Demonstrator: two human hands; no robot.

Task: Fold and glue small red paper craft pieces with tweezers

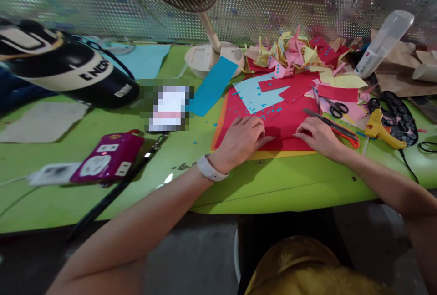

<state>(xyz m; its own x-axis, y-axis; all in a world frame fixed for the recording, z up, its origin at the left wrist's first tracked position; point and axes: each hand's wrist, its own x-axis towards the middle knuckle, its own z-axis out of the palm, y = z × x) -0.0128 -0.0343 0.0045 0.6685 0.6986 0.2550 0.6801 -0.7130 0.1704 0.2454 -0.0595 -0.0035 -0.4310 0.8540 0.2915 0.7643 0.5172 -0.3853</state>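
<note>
My left hand (243, 136) and my right hand (318, 134) rest on a stack of red paper (287, 115). Thumb and fingers of each are drawn together at the near edge of a red paper piece (282, 133), which is hard to tell from the red beneath it. Under my right hand's fingers, partly hidden, lies a cutter knife with an orange edge (341, 130). A light blue sheet (257, 94) and scattered small blue paper bits lie just beyond my hands, with red strips (300, 86) overlapping the sheet.
Scissors (337, 109), a yellow glue gun (380, 129) and a black tray (398, 119) lie to the right. Behind are a paper scrap heap (293, 56), a clear bottle (385, 42) and a fan (213, 42). Leftward are a phone (169, 108), purple power box (109, 156) and black flask (85, 69).
</note>
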